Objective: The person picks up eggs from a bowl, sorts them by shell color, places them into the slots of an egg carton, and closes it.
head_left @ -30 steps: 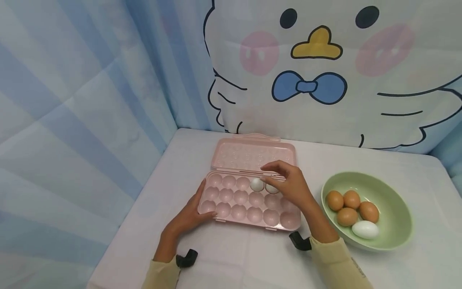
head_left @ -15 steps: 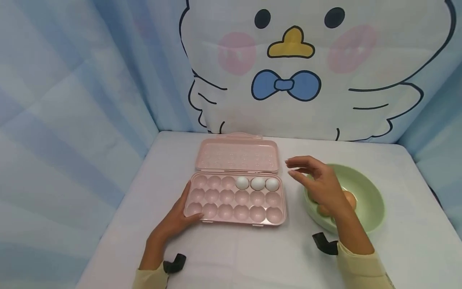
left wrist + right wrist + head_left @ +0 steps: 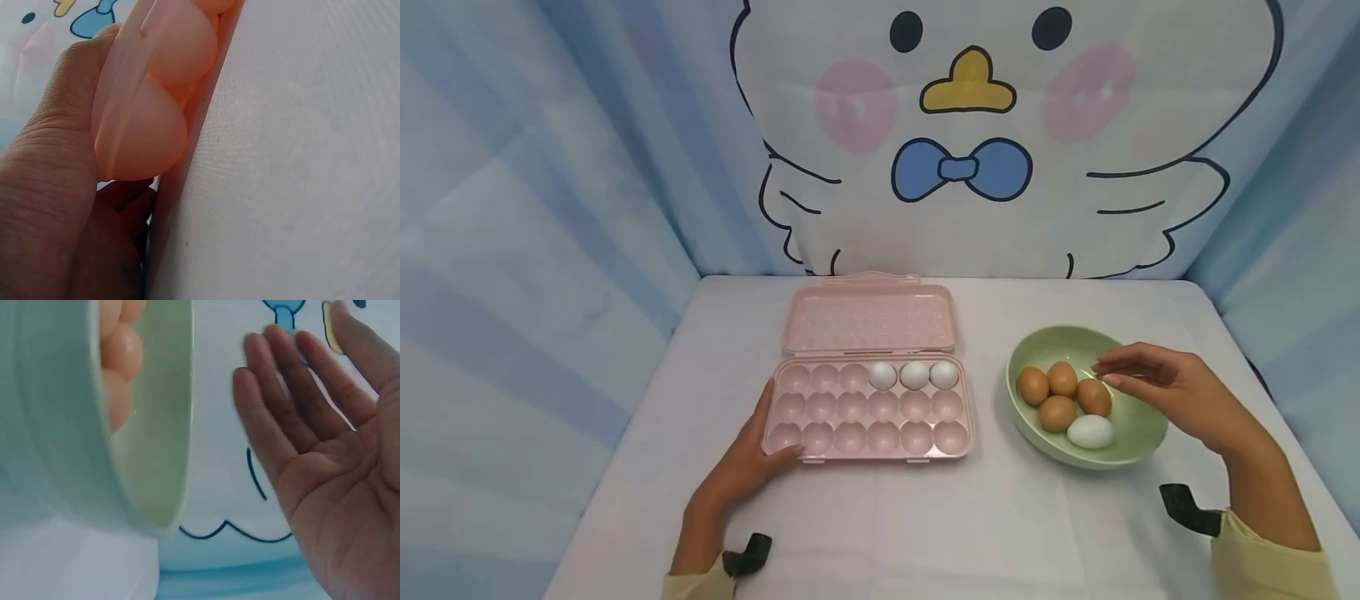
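Observation:
A pink plastic egg box [image 3: 867, 408] lies with its lid [image 3: 869, 320] folded back. Three white eggs [image 3: 914, 375] fill the right half of its far row; the other cups hold nothing. My left hand [image 3: 741, 462] grips the box's left end, thumb at the near corner; in the left wrist view the thumb lies against the box wall [image 3: 134, 125]. Over the right side of a green bowl [image 3: 1138, 437] hovers my right hand [image 3: 1180, 396], fingers relaxed and holding nothing. In the bowl are several brown eggs [image 3: 1057, 413] and one white egg [image 3: 1091, 432], just left of that hand.
Both stand on a white-covered table [image 3: 925, 533]. Behind it hangs a curtain [image 3: 970, 233] with a cartoon bird, and a blue striped curtain [image 3: 550, 250] closes off the left. Dark wrist mounts [image 3: 1191, 510] stick out at both sleeves.
My right hand has moved right, off the egg box to above the bowl, leaving the white eggs in their cups. The left hand keeps its hold; the head view has shifted right.

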### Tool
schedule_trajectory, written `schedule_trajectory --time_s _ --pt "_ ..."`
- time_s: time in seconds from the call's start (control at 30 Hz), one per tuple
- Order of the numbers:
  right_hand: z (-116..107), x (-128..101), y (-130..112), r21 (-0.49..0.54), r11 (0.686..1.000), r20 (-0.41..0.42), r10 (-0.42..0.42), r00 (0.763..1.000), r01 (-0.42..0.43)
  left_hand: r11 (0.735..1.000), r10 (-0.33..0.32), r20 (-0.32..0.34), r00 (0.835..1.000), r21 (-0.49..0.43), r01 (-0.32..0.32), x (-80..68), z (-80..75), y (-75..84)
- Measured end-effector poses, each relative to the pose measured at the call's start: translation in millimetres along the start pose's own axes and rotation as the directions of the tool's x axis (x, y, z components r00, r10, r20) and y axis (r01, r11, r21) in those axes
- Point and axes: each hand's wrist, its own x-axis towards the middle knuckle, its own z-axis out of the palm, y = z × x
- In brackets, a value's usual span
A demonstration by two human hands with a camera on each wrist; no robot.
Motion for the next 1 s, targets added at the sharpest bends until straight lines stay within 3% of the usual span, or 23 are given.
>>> schedule_trajectory --time_s 0.17,0.4,0.6,0.87,1.0 --pt "-5.0 -9.0 17.2 0.023 0.999 0.081 0.035 0.996 -0.037 1.0 -0.019 -0.002 1.0 -0.001 0.019 -1.5 -1.2 1.6" --pt "3.4 -12.7 28.2 0.068 0.996 0.119 0.048 0.992 -0.056 0.999 -0.043 0.0 0.999 -0.007 0.043 -0.8 0.7 2.9" --pt "9.8 -9.1 26.5 0.015 0.998 0.208 0.063 0.976 -0.067 0.999 -0.046 0.0 0.999 0.002 0.046 0.4 0.7 0.9" --pt "24.1 1.1 31.3 0.077 0.997 0.371 -0.023 0.928 -0.006 0.998 -0.055 0.007 0.998 0.004 0.055 0.9 1.9 -0.4" --pt "34.3 6.2 31.3 0.031 0.998 0.362 -0.059 0.93 0.051 0.999 -0.05 0.004 0.999 0.004 0.05 0.7 2.3 0.6"
